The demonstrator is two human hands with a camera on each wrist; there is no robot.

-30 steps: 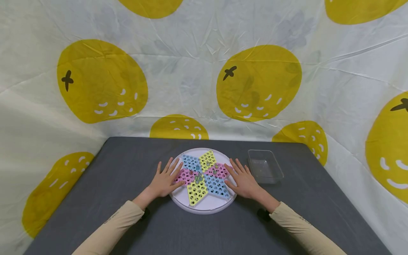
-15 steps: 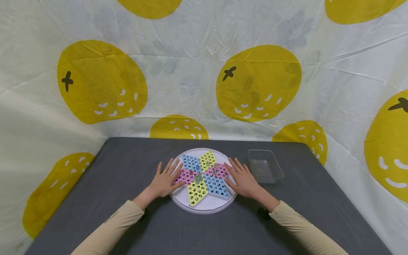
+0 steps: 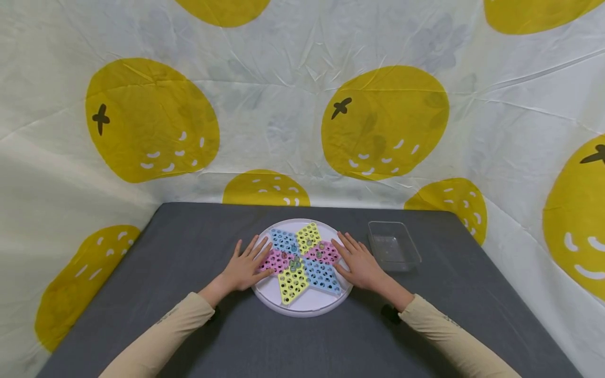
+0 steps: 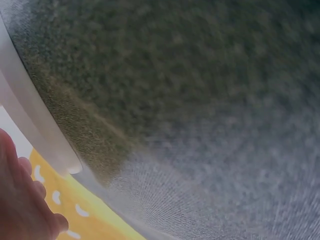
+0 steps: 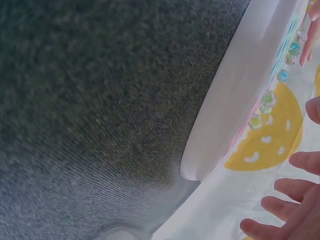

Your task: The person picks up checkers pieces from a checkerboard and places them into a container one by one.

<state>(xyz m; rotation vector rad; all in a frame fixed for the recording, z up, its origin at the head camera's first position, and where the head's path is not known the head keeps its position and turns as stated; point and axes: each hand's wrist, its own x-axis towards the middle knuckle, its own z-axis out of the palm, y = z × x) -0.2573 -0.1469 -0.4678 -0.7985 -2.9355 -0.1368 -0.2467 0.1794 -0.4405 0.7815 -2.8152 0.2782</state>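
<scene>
A round white game board [image 3: 307,304] with a star of pink, blue and yellow triangles full of holes lies on the table. Several glassy marbles [image 3: 295,264] sit on the star, mostly near its middle; the right wrist view shows clear and greenish marbles [image 5: 268,98] above the board's rim [image 5: 220,110]. Over the board's left edge my left hand [image 3: 240,271] is spread, fingers straight. My right hand [image 3: 361,266] lies likewise at the right edge, fingertips by the pink triangle. Neither holds anything. Whether the palms touch the board cannot be told.
A clear plastic box [image 3: 393,247] stands on the dark grey table [image 3: 302,346] just right of the board. A white curtain [image 3: 269,126] with large yellow fruit prints hangs behind the table and along both sides.
</scene>
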